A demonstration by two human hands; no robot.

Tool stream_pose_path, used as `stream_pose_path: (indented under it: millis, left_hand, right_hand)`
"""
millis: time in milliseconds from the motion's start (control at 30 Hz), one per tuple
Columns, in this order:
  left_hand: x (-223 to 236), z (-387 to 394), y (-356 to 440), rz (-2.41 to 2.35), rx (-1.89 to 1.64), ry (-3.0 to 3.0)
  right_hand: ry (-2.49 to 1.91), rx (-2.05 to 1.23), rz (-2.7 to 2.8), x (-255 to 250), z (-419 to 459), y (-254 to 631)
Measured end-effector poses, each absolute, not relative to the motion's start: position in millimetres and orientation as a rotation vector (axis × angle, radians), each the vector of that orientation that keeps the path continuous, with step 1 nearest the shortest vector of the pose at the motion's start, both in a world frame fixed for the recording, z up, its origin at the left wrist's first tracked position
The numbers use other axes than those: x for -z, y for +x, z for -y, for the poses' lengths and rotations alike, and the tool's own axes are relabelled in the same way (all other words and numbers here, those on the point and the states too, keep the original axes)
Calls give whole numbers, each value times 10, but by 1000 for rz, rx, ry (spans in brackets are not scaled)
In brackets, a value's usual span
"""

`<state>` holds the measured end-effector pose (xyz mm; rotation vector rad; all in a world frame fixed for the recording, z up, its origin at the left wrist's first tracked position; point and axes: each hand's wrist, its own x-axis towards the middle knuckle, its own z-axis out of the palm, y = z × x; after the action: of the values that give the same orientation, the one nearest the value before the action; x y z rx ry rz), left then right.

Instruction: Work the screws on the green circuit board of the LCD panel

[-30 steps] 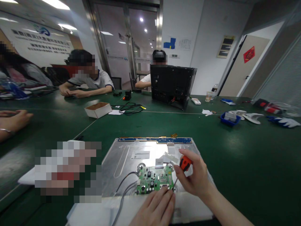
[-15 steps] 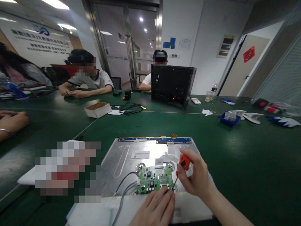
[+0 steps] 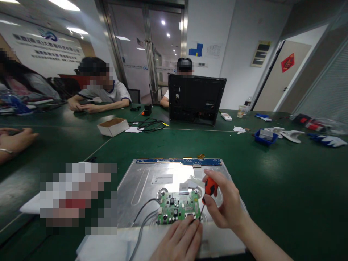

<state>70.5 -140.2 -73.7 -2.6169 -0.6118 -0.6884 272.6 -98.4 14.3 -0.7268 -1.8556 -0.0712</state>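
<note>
My right hand (image 3: 224,203) grips the orange and black handle of a screwdriver (image 3: 210,186). Its thin shaft slants down to the lower right corner of a green circuit board (image 3: 178,206). My left hand (image 3: 181,237) lies with its fingers stretched over the board's lower edge, fingertips close to the screwdriver tip. The tip itself is hard to make out. Beneath the board is the silvery metal back of a display panel (image 3: 141,185), with a blue strip board (image 3: 163,161) along its far edge. Grey cables (image 3: 141,235) run from the board's left side.
A white sheet (image 3: 103,243) covers the panel's near part. Farther off stand an open cardboard box (image 3: 113,127), a coiled black cable (image 3: 152,125), a black monitor housing (image 3: 197,99) and a blue tray (image 3: 265,137). Other people sit around the green table; a co-worker's hand (image 3: 20,141) is at left.
My right hand has shifted and turned slightly on the screwdriver, its handle moving a little left. My left hand stays put. Across the table, the monitor housing has turned and moved slightly left.
</note>
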Motion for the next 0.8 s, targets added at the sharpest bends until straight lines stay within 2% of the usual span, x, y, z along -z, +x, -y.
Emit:
stream_pose_path:
  millis: [467, 800]
  left_hand:
    - [671, 1399, 725, 614, 754, -2588]
    - [710, 1403, 711, 599, 735, -2590]
  right_hand:
    - [-747, 173, 1807, -154, 964, 2697]
    - [-690, 86, 1832, -199, 992, 2723]
